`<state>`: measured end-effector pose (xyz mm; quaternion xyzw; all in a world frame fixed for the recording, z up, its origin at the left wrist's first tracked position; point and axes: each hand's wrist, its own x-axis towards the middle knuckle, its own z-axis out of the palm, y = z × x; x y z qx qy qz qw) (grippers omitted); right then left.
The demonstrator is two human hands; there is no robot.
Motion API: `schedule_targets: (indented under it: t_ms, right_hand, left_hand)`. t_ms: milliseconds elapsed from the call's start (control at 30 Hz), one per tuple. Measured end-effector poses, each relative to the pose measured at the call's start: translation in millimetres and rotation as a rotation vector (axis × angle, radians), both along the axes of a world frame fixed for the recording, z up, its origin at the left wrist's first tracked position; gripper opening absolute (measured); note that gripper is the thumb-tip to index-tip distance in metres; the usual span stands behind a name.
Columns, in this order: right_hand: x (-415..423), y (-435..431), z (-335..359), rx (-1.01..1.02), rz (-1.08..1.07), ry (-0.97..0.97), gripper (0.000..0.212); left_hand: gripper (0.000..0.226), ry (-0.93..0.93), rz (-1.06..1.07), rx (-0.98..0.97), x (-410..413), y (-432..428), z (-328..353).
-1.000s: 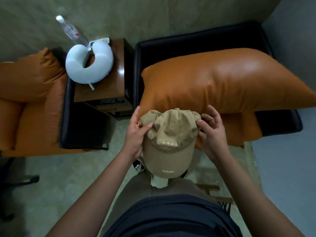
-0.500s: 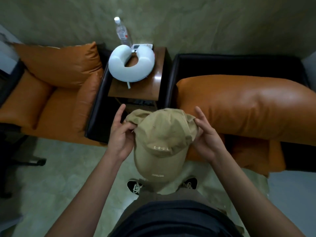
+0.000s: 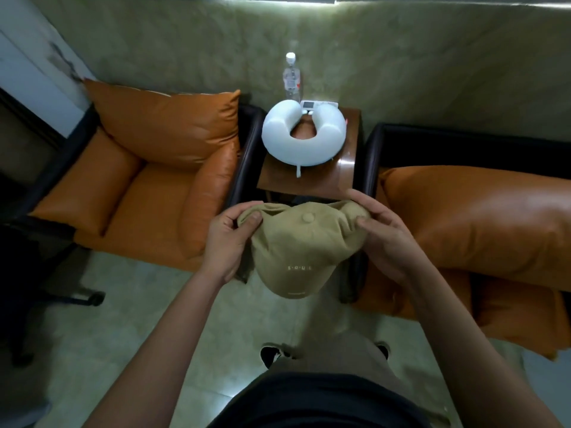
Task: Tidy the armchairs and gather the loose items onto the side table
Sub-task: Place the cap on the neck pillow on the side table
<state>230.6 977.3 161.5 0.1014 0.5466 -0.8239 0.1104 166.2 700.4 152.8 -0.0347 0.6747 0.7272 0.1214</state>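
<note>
A tan baseball cap [image 3: 298, 247] hangs in front of me, brim toward my body. My left hand [image 3: 230, 242] pinches its left back edge and my right hand [image 3: 381, 237] pinches its right back edge. Just beyond the cap stands the wooden side table [image 3: 343, 177] between the two armchairs. On the table lie a white U-shaped neck pillow [image 3: 304, 134], a clear water bottle [image 3: 291, 77] and a white remote [image 3: 315, 104] at the back. The left armchair [image 3: 148, 186] has orange cushions in place. A large orange cushion [image 3: 482, 217] lies across the right armchair [image 3: 375, 156].
A green wall runs behind the furniture. The floor is pale tile, with my shoes [image 3: 273, 355] below the cap. A dark office chair base [image 3: 77, 299] stands on the left. Another orange cushion [image 3: 519, 313] juts out at the right armchair's front.
My view has swung left, bringing the side table to the middle. Both hands have carried the cap up and forward to the table's front edge, crown now tilted toward me.
</note>
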Motion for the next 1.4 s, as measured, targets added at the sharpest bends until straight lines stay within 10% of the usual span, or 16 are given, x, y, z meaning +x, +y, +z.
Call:
schedule_targets:
  t_ms: [300, 600, 1233, 1400]
  right_hand:
    - [-34, -16, 8, 0.559, 0.172, 0.098, 0.080]
    - [-106, 3, 2, 0.915, 0.064, 0.194, 0.037]
    - [-198, 5, 6, 1.030, -0.354, 0.544, 0.017]
    - [-224, -8, 4, 0.965, -0.459, 0.445, 0.010]
  left_hand:
    - [0.018, 0.020, -0.015, 0.031, -76, -10, -4]
    - [0.010, -0.017, -0.175, 0.049, -148, 26, 9]
    - [0.025, -0.050, -0.481, -0.074, -268, 41, 9]
    - [0.042, 0.329, -0.656, -0.411, -296, 39, 22]
